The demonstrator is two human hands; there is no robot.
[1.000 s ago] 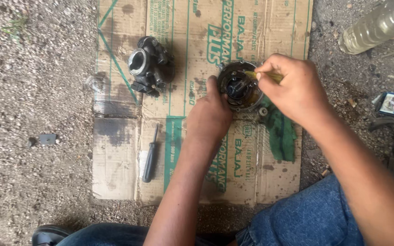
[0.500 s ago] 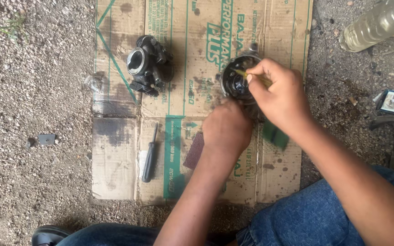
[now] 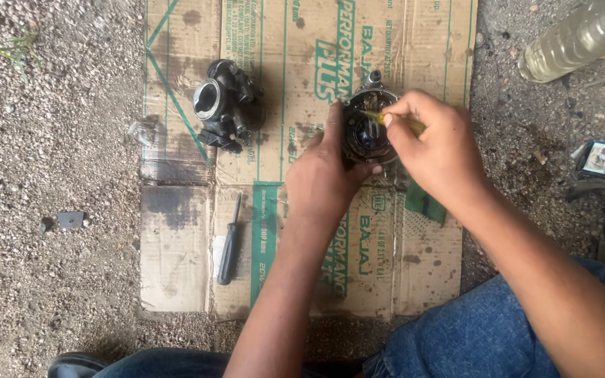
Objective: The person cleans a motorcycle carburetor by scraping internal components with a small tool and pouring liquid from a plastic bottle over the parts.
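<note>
- Cardboard sheet (image 3: 176, 259) lay flattened on the gravel; a black screwdriver (image 3: 230, 241) rested nearest you, untouched.
- Your left hand (image 3: 323, 178) was wrapped around the round metal housing (image 3: 365, 133), steadying it mid-sheet.
- Your right hand (image 3: 435, 150) pinched a thin yellow-handled tool (image 3: 397, 122), its tip inside the housing; work there looked unfinished.
- Farther left, the carburetor body (image 3: 222, 105) sat apart, not yet rejoined.

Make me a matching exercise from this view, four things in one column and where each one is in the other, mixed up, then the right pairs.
Things:
1. black screwdriver
2. plastic bottle
3. loose black carburetor part
4. round dark part

Places:
A. on the gravel, top right
B. held in the left hand, with the right hand working a thin yellow tool into it
C. on the cardboard, lower left
D. on the cardboard, upper left

Pairs: 1-C, 2-A, 3-D, 4-B
</note>
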